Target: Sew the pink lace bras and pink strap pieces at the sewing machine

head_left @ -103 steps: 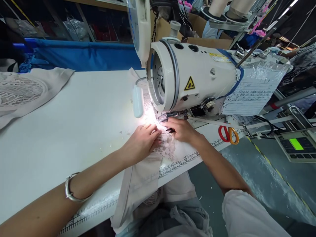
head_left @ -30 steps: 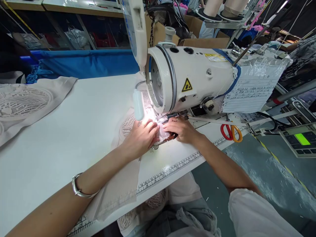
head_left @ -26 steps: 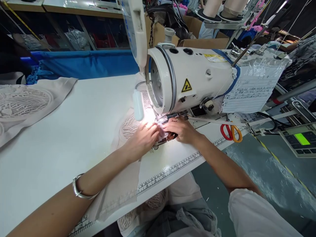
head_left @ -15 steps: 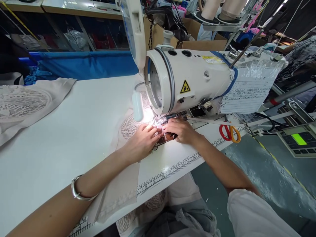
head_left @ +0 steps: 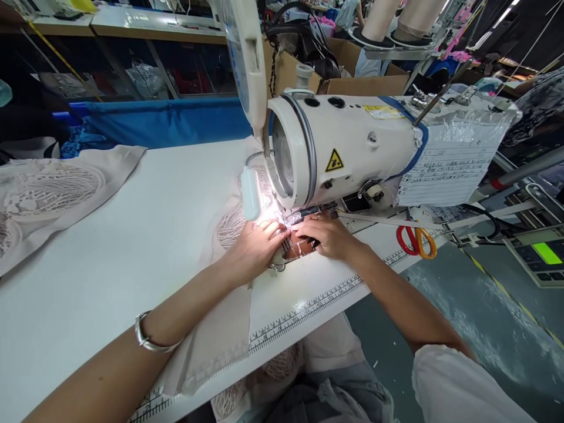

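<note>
A pale pink lace fabric piece lies under the head of a white sewing machine and trails toward the table's front edge. My left hand bears on this fabric by the brightly lit needle area, its fingers closed together at the cloth. Close beside it, my right hand has its fingers bent and pressed together near a dark metal attachment; what they pinch is hidden. The fingertips of both hands nearly meet. Below them shows a brownish shiny plate.
Another lace piece lies on the white table at left. Scissors with red and orange handles lie right of my right hand. A printed ruler runs along the front edge. A control panel stands at far right.
My left hand has shifted slightly left and down from the right fingertips, and more of the brownish plate shows between the hands. The whole view has shifted a little.
</note>
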Available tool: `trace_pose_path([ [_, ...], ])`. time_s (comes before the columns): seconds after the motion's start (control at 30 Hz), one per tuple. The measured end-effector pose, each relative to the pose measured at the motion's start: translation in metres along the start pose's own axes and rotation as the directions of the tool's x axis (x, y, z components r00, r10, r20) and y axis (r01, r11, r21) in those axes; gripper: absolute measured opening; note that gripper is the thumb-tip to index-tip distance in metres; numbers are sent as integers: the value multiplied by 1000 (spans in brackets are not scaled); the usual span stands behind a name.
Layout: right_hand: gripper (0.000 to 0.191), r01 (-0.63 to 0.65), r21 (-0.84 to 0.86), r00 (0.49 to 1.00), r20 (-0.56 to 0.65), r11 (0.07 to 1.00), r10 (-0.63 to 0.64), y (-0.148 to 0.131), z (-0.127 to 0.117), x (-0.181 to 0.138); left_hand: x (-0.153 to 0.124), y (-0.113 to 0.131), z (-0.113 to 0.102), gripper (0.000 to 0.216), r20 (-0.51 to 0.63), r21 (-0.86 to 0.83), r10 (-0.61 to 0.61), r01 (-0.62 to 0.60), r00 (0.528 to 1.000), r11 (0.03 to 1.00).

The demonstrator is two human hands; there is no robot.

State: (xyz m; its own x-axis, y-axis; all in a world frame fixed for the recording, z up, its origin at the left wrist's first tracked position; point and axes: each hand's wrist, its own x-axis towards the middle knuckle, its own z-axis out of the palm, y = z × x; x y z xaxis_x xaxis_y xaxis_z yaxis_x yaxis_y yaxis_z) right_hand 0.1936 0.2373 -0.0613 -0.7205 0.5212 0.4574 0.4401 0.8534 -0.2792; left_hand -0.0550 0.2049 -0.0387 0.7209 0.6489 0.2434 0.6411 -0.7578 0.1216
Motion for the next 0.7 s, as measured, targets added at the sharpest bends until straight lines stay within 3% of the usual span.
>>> trace_pose_path([
  [0.2, 37, -24, 1, 1000, -6, 1000, 24, 2, 3, 0, 1, -12, -2, 51, 45, -27, -37, 38, 998, 999],
  [0.47, 34, -14, -12, 1000, -6, 1000, 14, 1, 3, -2, 3, -24, -5, 41, 69, -90, -108, 114, 992, 989],
  [0.53, 34, 2, -8, 1000, -15, 1000, -3, 2, 4, -1, 5, -20, -3, 40, 89, -83, -190, 197, 978, 977],
  [0.63, 35, 38, 8, 998, -46, 999, -37, 2, 3, 1, 7, -18, -4, 35, 79, -35, -402, 406, 912, 913],
  [0.7, 38, 36, 24, 998, -45, 999, -35, -1, -2, 4, 1, -26, -12, 37, 45, -8, -431, 432, 901, 902],
])
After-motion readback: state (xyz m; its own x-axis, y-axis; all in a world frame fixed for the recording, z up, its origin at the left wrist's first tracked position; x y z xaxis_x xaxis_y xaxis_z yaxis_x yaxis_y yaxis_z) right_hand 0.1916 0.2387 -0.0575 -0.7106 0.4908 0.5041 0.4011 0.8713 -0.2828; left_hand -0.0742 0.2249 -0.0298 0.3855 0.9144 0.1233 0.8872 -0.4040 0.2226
